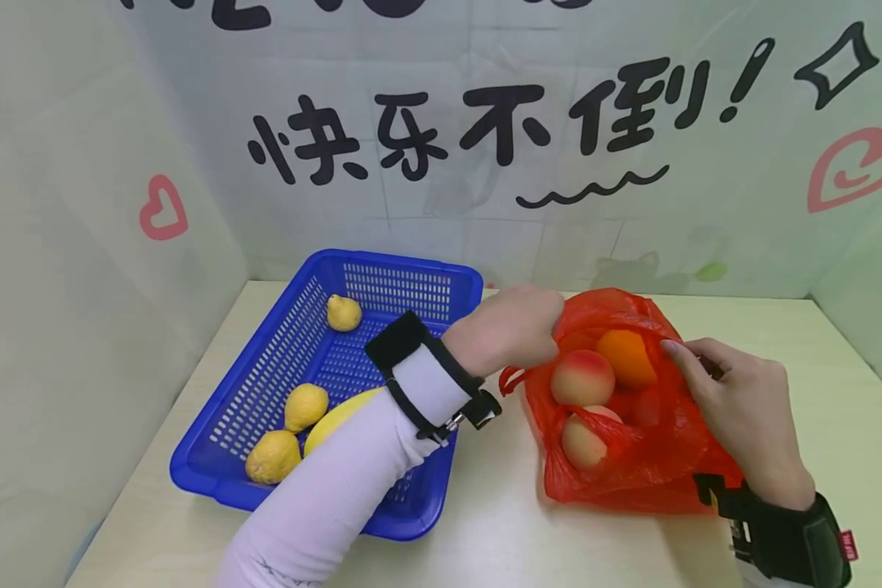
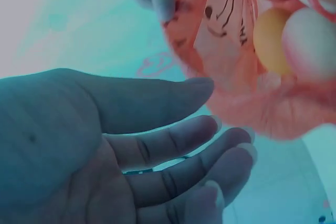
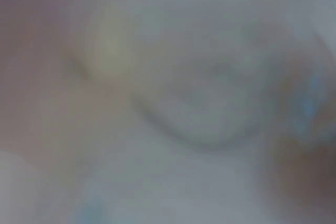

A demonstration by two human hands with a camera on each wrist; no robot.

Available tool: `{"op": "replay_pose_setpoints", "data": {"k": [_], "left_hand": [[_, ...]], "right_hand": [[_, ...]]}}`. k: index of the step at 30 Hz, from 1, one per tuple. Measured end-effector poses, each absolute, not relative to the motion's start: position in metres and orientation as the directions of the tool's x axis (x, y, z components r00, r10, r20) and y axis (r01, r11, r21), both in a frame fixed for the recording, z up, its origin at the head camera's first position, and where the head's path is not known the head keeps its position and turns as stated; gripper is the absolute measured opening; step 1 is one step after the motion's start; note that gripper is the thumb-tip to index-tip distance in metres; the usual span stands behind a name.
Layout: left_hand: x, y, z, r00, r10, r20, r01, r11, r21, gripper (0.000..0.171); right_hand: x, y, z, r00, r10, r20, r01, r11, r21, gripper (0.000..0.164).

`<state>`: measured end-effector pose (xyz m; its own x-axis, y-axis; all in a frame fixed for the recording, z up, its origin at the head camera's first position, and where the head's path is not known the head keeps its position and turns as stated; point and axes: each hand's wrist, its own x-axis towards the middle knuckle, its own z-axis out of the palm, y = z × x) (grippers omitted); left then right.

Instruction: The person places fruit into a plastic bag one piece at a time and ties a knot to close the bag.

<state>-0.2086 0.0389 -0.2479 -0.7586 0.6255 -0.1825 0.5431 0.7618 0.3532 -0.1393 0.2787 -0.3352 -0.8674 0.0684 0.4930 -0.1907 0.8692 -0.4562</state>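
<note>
A red plastic bag [image 1: 676, 457] lies on the table with its mouth spread. Inside it show a peach [image 1: 583, 378], another peach [image 1: 582, 443] nearer the front, and an orange [image 1: 627, 358]. My right hand [image 1: 750, 408] pinches the bag's right rim between thumb and fingers. At the bag's upper left edge is my left hand [image 1: 514, 322], its fingertips hidden in the head view. The left wrist view shows this left hand [image 2: 157, 145] with thumb and loosely bent fingers apart, right at the bag's rim [image 2: 273, 114]. The right wrist view is too blurred to make things out.
A blue basket [image 1: 242, 392] stands left of the bag, under my left forearm. It holds a lemon [image 1: 344, 313] at the back, two more lemons [image 1: 273, 457] near the front left, and a long yellow fruit [image 1: 338, 420] partly covered by the sleeve. A printed cloth wall [image 1: 426, 220] rises behind the table.
</note>
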Motion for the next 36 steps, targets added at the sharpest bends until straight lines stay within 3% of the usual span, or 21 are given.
{"op": "replay_pose_setpoints", "data": {"k": [6,17,24,36], "left_hand": [[-0.211,0.01,-0.24,-0.825,0.53,-0.199,0.447,0.825,0.346,0.007],[-0.227,-0.04,-0.25,-0.889,0.337,-0.309,0.289,0.938,0.192,0.018],[-0.233,-0.06,-0.263,-0.876,0.281,-0.392,0.242,0.959,0.149,0.039],[-0.242,-0.083,-0.294,-0.776,0.211,-0.594,0.208,0.975,0.076,0.059]], "right_hand": [[-0.139,0.279,-0.336,-0.868,0.071,0.491,-0.187,0.87,-0.457,0.021],[-0.141,0.277,-0.337,-0.867,0.066,0.494,-0.195,0.867,-0.459,0.019],[-0.142,0.278,-0.336,-0.875,0.075,0.478,-0.182,0.864,-0.469,0.021],[-0.141,0.277,-0.336,-0.865,0.065,0.498,-0.201,0.864,-0.463,0.018]]}}
